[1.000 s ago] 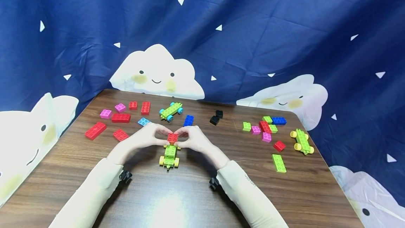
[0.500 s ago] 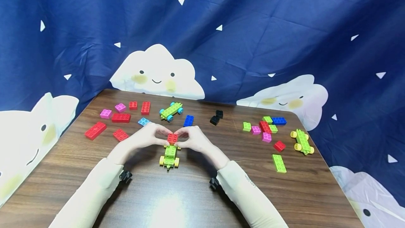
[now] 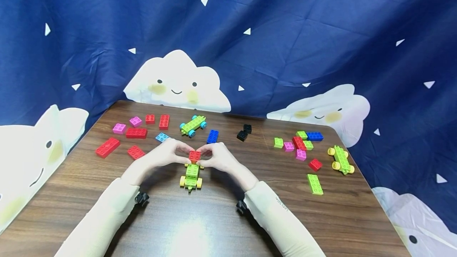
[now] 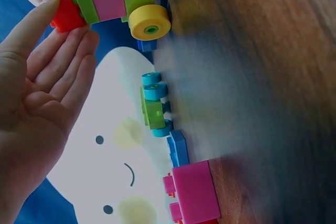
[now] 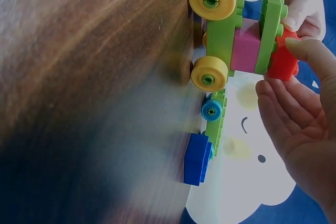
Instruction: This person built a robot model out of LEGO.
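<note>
Head and wrist views: seems partly built, with pink brick point(image 5: 246, 45) and green plate point(image 5: 269, 27) stacked on the yellow-wheeled car point(image 3: 190, 183) on the counter point(image 3: 357, 221), beneath red brick point(image 3: 194, 156); cannot tell if pressed fully home; leaves loose bricks point(image 3: 136, 133) lying around; pinching red brick narrowly from either side with left hand point(image 3: 166, 152) and right hand point(image 3: 221, 157)

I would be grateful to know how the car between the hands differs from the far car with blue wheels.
The near car has yellow wheels; the far car has blue wheels.
The near car carries a pink brick and a green plate; the far car's studs are bare.
The left hand and right hand pinch a red brick atop the near car; neither touches the far car.
Both have green bases.
</note>
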Available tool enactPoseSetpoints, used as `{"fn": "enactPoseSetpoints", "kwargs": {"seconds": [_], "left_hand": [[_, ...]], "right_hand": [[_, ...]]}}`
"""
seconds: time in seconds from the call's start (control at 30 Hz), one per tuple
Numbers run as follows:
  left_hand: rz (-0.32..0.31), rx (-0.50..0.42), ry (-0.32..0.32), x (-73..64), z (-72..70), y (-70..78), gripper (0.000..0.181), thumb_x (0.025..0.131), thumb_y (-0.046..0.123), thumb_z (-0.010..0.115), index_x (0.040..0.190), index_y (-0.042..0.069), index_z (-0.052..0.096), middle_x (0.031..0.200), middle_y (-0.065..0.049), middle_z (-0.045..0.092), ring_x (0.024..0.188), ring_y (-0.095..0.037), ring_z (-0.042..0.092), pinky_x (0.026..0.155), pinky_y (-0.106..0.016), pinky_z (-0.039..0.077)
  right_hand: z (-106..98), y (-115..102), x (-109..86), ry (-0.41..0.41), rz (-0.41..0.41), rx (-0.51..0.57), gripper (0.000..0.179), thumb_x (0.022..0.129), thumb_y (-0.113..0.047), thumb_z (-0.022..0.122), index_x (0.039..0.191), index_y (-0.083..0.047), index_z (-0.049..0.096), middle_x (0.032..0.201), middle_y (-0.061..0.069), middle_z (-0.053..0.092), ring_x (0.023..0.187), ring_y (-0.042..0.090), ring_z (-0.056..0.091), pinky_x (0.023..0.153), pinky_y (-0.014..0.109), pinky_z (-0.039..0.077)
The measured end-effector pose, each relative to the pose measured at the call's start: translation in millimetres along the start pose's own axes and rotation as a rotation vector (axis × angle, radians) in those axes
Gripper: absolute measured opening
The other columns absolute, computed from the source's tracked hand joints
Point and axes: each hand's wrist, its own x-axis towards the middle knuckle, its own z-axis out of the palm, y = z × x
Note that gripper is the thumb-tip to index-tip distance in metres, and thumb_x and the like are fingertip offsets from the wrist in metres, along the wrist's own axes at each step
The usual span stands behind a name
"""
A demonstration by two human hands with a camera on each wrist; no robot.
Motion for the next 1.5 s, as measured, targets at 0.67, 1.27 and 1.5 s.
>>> {"fn": "enactPoseSetpoints", "kwargs": {"seconds": [0.67, 1.27, 1.5], "left_hand": [[-0.062, 0.030, 0.007, 3.1, -3.5, 3.0, 0.039, 0.079, 0.028, 0.082, 0.111, 0.007, 0.074, 0.105, -0.005, 0.075, 0.104, -0.021, 0.070, 0.092, -0.043, 0.054], [-0.075, 0.005, -0.022, 5.5, -7.6, 9.1, 0.037, 0.078, 0.023, 0.083, 0.109, 0.005, 0.075, 0.104, -0.006, 0.075, 0.104, -0.021, 0.070, 0.091, -0.043, 0.054], [-0.087, 0.002, -0.024, 6.2, -7.8, 10.5, 0.037, 0.076, 0.020, 0.084, 0.109, 0.004, 0.075, 0.103, -0.008, 0.075, 0.100, -0.021, 0.071, 0.086, -0.038, 0.057]], "right_hand": [[-2, -4, -0.7, 0.009, -0.045, -0.082, 0.028, 0.080, -0.015, 0.080, 0.105, -0.004, 0.074, 0.097, 0.007, 0.076, 0.092, 0.022, 0.072, 0.082, 0.031, 0.058], [-4, -5, 0.4, 0.002, -0.020, -0.054, 0.028, 0.079, -0.015, 0.081, 0.104, -0.004, 0.075, 0.096, 0.007, 0.076, 0.092, 0.025, 0.072, 0.082, 0.031, 0.058], [-3, -6, -0.5, 0.001, 0.000, -0.054, 0.028, 0.079, -0.015, 0.081, 0.104, -0.005, 0.075, 0.096, 0.006, 0.076, 0.092, 0.022, 0.072, 0.081, 0.025, 0.056]]}}
